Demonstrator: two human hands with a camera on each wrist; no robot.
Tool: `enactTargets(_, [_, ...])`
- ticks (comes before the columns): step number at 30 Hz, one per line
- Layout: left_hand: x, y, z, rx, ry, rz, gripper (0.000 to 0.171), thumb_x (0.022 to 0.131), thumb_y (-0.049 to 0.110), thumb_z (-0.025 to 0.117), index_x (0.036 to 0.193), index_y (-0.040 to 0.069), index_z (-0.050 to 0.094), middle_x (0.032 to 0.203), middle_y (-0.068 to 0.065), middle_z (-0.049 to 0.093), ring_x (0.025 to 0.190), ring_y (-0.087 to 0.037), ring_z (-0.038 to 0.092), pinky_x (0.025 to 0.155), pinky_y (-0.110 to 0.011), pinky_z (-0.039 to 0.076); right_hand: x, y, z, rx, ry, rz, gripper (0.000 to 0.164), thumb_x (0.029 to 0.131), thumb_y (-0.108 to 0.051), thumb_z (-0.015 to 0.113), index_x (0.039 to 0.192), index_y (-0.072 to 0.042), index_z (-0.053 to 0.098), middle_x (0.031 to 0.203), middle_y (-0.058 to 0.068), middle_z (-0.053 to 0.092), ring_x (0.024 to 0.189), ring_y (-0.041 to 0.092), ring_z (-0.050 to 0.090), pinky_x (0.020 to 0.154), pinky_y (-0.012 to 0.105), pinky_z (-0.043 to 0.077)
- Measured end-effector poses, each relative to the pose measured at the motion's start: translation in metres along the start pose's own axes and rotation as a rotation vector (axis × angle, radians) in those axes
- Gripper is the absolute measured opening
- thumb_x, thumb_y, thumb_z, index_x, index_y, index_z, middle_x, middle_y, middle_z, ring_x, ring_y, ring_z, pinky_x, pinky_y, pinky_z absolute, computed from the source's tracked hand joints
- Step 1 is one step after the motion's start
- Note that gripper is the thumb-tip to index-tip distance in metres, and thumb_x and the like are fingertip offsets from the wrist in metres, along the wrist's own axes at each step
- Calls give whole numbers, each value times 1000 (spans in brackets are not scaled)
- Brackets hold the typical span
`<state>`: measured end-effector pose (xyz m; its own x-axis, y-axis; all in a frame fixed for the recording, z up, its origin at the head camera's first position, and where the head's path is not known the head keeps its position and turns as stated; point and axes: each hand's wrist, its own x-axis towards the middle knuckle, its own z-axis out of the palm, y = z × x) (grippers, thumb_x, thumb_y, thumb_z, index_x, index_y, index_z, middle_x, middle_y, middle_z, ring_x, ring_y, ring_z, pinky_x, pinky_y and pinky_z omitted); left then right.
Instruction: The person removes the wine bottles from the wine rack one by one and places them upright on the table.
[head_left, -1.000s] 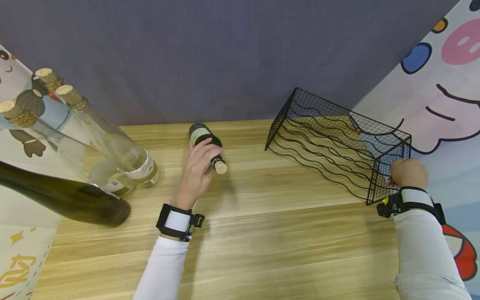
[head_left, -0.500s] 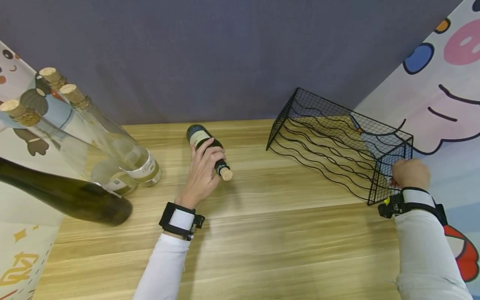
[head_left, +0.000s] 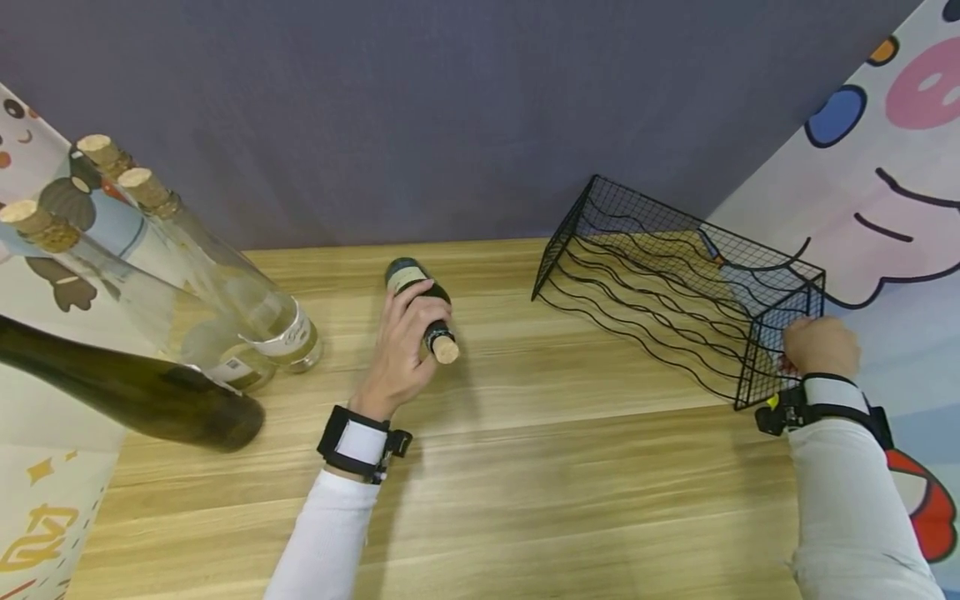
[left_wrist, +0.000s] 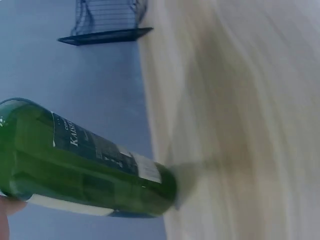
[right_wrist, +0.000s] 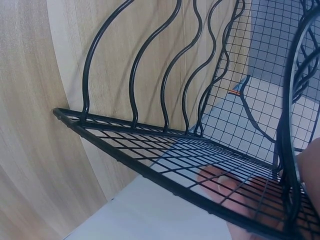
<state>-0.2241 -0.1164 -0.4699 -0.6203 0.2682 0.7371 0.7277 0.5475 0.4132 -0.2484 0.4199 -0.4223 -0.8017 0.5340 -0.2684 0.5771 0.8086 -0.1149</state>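
My left hand (head_left: 401, 350) grips a small green glass bottle (left_wrist: 95, 160) round its upper body and neck, the cork (head_left: 446, 350) pointing towards me. The bottle is tilted, its base towards the back wall; its pale label shows in the head view, partly behind my fingers. I cannot tell whether the base touches the table. At the right, a black wire wine rack (head_left: 645, 283) with wavy rails stands on the table. My right hand (head_left: 822, 348) holds its right end panel, with fingertips (right_wrist: 227, 185) seen through the mesh in the right wrist view.
Two clear corked bottles (head_left: 285, 329) (head_left: 187, 333) and a dark green bottle (head_left: 202, 408) stand at the left; another cork (head_left: 101, 154) shows behind them. A grey wall (head_left: 450, 125) closes off the back of the wooden table (head_left: 570, 500). A printed panel (head_left: 900, 208) rises at the right.
My left hand has shifted the small bottle slightly towards me, and its neck has swung a little. The right hand and the rack stay where they were.
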Motion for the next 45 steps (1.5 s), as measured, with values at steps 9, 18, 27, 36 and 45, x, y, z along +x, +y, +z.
enactTargets(9, [23,15,-6,-264,204,-60,67,88,69,47,94,3,61,89,-14,67,106,-41,61,104,-55,42,-2,-1,0,-2,20,-24,57,100,-23,17,96,23,51,112,48,49,104,58,52,81,58,50])
enactTargets(18, [33,28,-3,-408,241,-51,73,89,70,44,86,-1,59,79,-16,66,89,-36,65,90,-31,53,-4,-3,0,9,25,-19,57,100,-23,17,99,24,50,111,47,50,105,58,52,84,58,49])
enactTargets(27, [41,41,-6,-490,220,-53,73,92,65,41,80,-5,60,63,-10,64,70,-24,67,79,-29,58,3,1,2,13,21,-20,57,99,-23,17,96,23,51,111,47,50,106,59,50,85,59,48])
enactTargets(36, [43,56,-7,-509,119,-154,73,91,68,38,81,-1,59,64,-9,65,68,-23,66,72,-28,55,1,-1,1,12,14,-7,57,100,-23,16,95,22,51,111,46,50,107,59,50,87,59,48])
enactTargets(45, [46,66,-5,-488,16,-316,76,89,74,34,91,2,56,67,-8,67,64,-17,65,70,-28,55,1,1,1,19,23,-27,55,99,-21,18,85,19,54,94,43,55,100,57,54,81,59,49])
